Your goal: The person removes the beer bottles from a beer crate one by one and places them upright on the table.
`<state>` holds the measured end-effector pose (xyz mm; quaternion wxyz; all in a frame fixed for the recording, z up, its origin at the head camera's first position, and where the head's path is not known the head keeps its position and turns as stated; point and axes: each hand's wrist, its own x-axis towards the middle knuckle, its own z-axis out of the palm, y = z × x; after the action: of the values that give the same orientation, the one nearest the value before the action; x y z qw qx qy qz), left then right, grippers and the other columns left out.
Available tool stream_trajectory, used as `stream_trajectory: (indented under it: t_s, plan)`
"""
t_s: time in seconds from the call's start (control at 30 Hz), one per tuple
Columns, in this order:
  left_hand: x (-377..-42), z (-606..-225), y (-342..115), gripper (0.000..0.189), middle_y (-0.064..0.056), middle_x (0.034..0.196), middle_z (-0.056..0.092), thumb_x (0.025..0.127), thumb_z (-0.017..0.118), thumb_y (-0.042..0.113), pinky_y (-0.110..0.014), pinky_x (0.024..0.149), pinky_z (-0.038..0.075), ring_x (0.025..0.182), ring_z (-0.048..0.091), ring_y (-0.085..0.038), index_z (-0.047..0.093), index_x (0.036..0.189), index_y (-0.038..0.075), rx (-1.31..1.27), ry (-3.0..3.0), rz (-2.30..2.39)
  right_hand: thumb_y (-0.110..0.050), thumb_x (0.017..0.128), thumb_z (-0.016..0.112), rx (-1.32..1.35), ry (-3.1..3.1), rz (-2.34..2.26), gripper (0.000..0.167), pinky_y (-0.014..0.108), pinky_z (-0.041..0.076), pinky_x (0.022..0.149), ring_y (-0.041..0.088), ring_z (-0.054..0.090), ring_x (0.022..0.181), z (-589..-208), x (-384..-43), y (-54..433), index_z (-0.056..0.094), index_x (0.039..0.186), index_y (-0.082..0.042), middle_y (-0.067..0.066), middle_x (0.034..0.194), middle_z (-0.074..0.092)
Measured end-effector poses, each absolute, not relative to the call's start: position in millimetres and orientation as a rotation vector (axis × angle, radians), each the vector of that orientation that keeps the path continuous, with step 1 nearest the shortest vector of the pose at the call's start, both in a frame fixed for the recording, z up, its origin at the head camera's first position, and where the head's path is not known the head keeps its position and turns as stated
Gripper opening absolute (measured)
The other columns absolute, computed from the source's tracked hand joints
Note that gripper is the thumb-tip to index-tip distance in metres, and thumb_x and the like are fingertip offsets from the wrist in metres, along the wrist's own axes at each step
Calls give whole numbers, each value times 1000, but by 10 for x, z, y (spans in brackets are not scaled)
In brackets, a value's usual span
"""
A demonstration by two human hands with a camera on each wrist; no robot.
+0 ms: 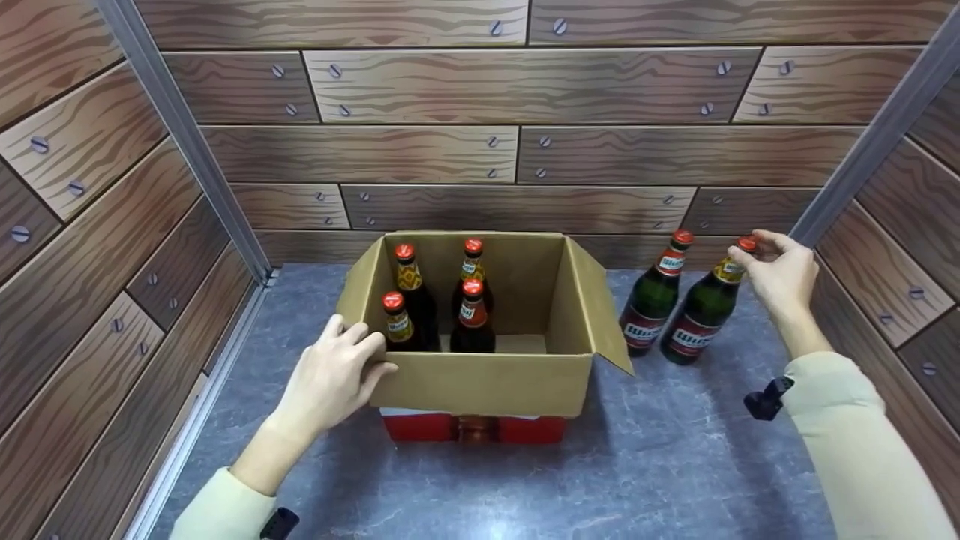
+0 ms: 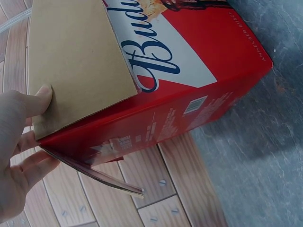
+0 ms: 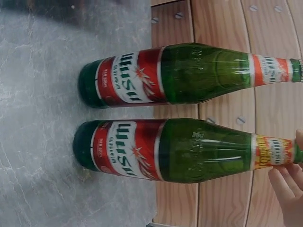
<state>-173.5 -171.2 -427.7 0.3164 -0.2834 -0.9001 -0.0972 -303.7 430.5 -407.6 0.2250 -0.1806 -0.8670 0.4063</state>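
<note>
A cardboard box [image 1: 480, 382] stands with its flaps folded out; several red-capped beer bottles [image 1: 474, 315] are upright in its left and middle part. My left hand [image 1: 326, 379] grips the near left corner; in the left wrist view, its thumb lies on the brown front flap [image 2: 80, 71] and the fingers reach behind the corner. On the right, my right hand [image 1: 784, 274] pinches the top of a green beer bottle [image 1: 701, 315] with a yellow neck label. Close to its left stands another green beer bottle [image 1: 649, 304] with a red-and-white neck label. Both stand on the table.
The grey marbled table [image 1: 660, 465] carries everything. Wood-print panels [image 1: 517, 82] enclose it at the back and both sides, joined by metal corner posts [image 1: 202, 142]. The box's right flap [image 1: 600, 307] sticks out toward the standing bottles.
</note>
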Motion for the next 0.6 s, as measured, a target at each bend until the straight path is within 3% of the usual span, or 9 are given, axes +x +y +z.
stream_trajectory:
  t_s: [0.17, 0.6]
  plan:
    - [-1729, -4278, -1719, 33, -1, 78, 57, 83, 88, 30, -39, 54, 57, 85, 56, -27, 59, 84, 15, -744, -2370, -251, -32, 93, 80, -445, -2341, 1171, 53, 3, 45, 68, -24, 55, 74, -3968, -2960, 4296, 68, 138, -7, -39, 81, 56]
    - [-1726, -4273, -1717, 34, -2, 77, 56, 83, 88, 31, -39, 52, 55, 82, 53, -28, 59, 84, 14, -748, -2357, -246, -18, 92, 81, -145, -2219, 1226, 36, 2, 50, 73, -18, 64, 78, -3673, -2809, 3911, 75, 123, -1, -35, 83, 65]
